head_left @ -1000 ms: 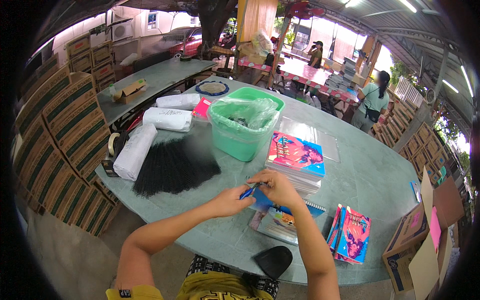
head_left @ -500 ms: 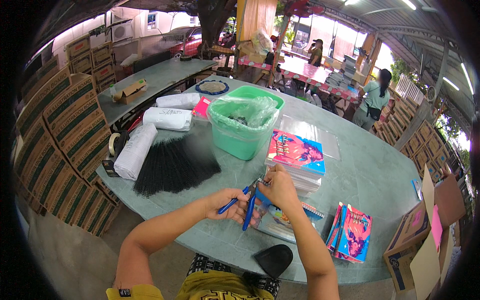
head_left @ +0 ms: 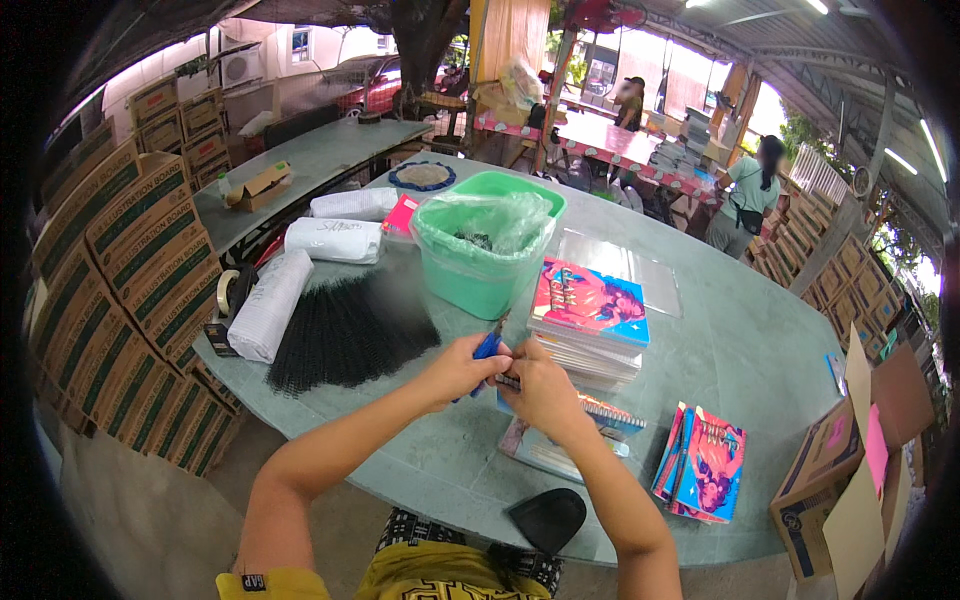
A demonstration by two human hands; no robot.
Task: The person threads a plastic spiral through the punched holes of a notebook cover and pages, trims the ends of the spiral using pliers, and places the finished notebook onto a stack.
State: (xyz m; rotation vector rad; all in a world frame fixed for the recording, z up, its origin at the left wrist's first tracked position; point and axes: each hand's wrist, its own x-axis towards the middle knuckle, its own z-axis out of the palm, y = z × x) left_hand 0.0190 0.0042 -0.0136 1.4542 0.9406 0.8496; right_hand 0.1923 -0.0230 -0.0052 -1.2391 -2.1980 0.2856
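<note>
Both my hands meet over the table's near edge. My left hand (head_left: 458, 370) is closed on a blue-handled tool (head_left: 487, 347), of which only a bit of blue shows between the fingers. My right hand (head_left: 540, 388) grips it from the other side, fingers curled. Just under my right hand lies a spiral-bound notebook (head_left: 605, 412) on top of other flat books. Behind it rises a stack of notebooks with a pink and blue cover (head_left: 590, 300).
A green tub lined with a clear bag (head_left: 480, 262), a pile of black binding coils (head_left: 345, 335) and white rolls (head_left: 265, 305) lie on the grey table (head_left: 740, 340). Colourful notebooks (head_left: 705, 465) and a black object (head_left: 545, 518) lie near the front edge. Cardboard boxes (head_left: 120, 290) stand left. Two people (head_left: 748, 190) are at the far tables.
Half a second ago the blue handles hung spread apart below my hands. Now my hands have closed together and risen slightly, and the tool is mostly hidden in them.
</note>
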